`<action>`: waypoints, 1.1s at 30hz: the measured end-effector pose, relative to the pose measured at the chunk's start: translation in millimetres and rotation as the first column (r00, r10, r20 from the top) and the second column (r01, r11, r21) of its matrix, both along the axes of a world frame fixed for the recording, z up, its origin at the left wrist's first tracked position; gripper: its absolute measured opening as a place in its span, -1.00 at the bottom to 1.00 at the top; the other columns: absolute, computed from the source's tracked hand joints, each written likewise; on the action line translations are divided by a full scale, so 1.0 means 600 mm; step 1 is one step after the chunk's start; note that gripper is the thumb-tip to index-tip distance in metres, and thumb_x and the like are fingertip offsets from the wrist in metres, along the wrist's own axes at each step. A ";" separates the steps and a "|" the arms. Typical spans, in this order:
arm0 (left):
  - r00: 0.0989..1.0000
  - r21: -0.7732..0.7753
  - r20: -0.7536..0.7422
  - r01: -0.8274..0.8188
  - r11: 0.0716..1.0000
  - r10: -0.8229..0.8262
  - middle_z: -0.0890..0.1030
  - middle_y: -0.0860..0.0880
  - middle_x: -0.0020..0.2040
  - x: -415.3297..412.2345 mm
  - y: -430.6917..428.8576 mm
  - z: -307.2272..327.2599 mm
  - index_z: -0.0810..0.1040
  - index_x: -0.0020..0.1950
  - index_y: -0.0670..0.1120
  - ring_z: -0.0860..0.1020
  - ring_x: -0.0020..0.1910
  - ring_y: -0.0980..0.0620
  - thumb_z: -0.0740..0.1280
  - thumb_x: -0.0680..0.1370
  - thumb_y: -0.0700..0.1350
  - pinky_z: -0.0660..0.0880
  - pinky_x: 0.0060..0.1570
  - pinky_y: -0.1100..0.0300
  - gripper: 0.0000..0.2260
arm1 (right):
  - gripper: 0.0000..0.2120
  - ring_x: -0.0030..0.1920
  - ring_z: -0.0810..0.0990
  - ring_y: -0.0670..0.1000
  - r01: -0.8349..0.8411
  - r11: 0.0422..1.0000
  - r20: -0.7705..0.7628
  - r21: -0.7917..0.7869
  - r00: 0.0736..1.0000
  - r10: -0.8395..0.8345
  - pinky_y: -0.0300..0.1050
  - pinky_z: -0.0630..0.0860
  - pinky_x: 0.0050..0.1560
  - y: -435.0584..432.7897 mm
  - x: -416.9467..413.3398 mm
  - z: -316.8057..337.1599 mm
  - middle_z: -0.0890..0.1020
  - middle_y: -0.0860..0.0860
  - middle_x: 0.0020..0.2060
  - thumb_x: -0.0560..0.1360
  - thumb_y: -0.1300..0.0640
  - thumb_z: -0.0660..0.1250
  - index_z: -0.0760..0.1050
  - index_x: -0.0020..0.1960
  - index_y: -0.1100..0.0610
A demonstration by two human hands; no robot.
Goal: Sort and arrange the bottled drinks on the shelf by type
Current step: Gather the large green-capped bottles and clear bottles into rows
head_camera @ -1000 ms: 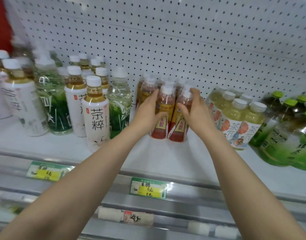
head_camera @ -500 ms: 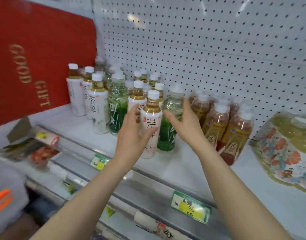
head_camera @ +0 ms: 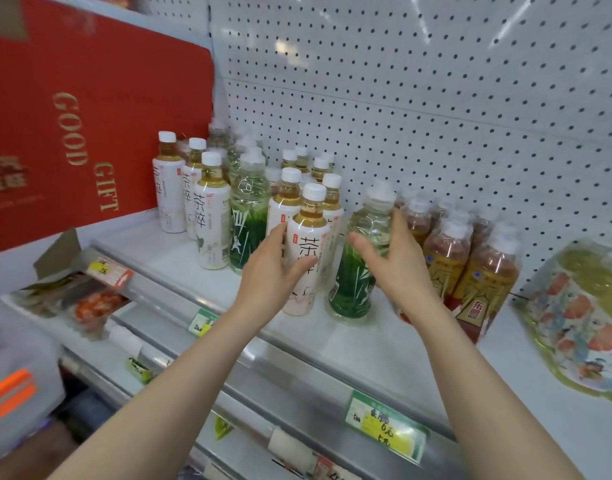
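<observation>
On the white shelf [head_camera: 367, 344] stand mixed bottles. My left hand [head_camera: 270, 271] is wrapped around the front white-labelled tea bottle [head_camera: 309, 216], thumb on its label. My right hand [head_camera: 394, 268] grips the clear bottle with the green bamboo label [head_camera: 353, 289] standing just right of it. More white-labelled tea bottles [head_camera: 211, 223] and another green bamboo bottle [head_camera: 249, 216] stand mixed together to the left. A tight group of reddish-brown tea bottles [head_camera: 484, 271] stands right of my right hand.
A wrapped pack of yellow drinks with orange fruit print [head_camera: 581, 317] lies at the far right. A red gift box [head_camera: 72, 133] leans at the left end. Pegboard [head_camera: 436, 98] backs the shelf. Price tags [head_camera: 384, 424] line the front rail; snack packs [head_camera: 90, 303] sit lower left.
My hands left the reddish-brown bottles, moved left, and have closed on the front white-labelled bottle and the green bamboo bottle. My view swung left.
</observation>
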State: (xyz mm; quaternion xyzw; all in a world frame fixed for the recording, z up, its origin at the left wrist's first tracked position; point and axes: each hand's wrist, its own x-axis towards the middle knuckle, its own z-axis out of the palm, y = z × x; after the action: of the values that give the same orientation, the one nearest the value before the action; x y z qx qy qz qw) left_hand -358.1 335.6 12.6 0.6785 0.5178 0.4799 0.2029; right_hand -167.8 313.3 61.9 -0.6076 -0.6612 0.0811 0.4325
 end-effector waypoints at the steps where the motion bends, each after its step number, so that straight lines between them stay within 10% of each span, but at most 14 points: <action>1: 1.000 0.004 -0.005 0.012 1.000 -0.012 0.54 0.08 0.34 0.001 0.000 0.000 0.31 0.47 0.03 0.52 0.28 0.03 0.40 0.48 0.16 0.53 0.22 -0.08 -0.38 | -0.39 0.26 0.52 -0.04 0.001 1.000 -0.004 0.015 1.000 -0.001 0.13 0.50 0.26 -0.003 -0.001 0.000 0.52 -0.10 0.29 0.48 -0.26 0.33 0.25 0.43 -0.06; 9: 0.965 0.306 -0.104 -0.201 0.931 0.243 0.24 -0.13 0.54 -0.080 0.048 0.069 0.16 0.57 -0.11 0.18 0.52 -0.08 0.25 0.62 0.07 0.15 0.45 0.07 -0.42 | -0.17 0.53 0.22 0.05 0.087 0.996 0.039 0.008 0.995 -0.087 0.08 0.22 0.45 -0.050 -0.048 0.025 0.20 0.01 0.57 0.49 -0.34 0.20 0.02 0.60 0.04; 15: 0.947 0.131 -0.300 -0.078 0.988 0.114 0.21 -0.27 0.52 -0.106 0.124 0.133 -0.05 0.60 -0.17 0.21 0.50 -0.27 0.33 0.58 -0.01 0.24 0.43 -0.10 -0.25 | -0.08 0.50 0.27 0.06 0.221 0.973 -0.035 0.068 0.975 -0.219 0.10 0.26 0.44 -0.082 -0.107 0.053 0.26 0.02 0.54 0.39 -0.41 0.15 0.09 0.59 0.06; 22: 0.990 0.238 -0.078 0.129 0.963 -0.113 0.45 -0.06 0.29 -0.160 0.107 0.122 0.39 0.39 -0.09 0.50 0.22 -0.04 0.42 0.51 0.02 0.43 0.20 0.10 -0.50 | -0.16 0.44 0.35 0.01 0.304 0.946 -0.090 0.111 0.951 -0.296 0.04 0.32 0.38 -0.101 -0.195 0.047 0.37 -0.01 0.48 0.41 -0.39 0.22 0.19 0.54 0.03; 33: 0.913 0.284 0.287 0.206 0.936 -0.288 0.58 -0.02 0.29 -0.351 0.093 0.201 0.46 0.41 -0.06 0.57 0.23 0.02 0.41 0.43 0.18 0.52 0.23 -0.04 -0.39 | -0.28 0.30 0.27 -0.21 0.266 0.951 -0.140 0.158 0.959 -0.245 -0.16 0.25 0.28 -0.072 -0.350 0.093 0.34 -0.08 0.47 0.48 -0.30 0.26 0.19 0.53 -0.02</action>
State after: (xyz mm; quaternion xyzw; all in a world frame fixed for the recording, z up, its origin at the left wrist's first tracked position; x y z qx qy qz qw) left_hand -568.7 391.7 133.5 0.6706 0.3225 0.6161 0.2584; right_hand -377.8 270.3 117.6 -0.6418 -0.5544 0.0018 0.5298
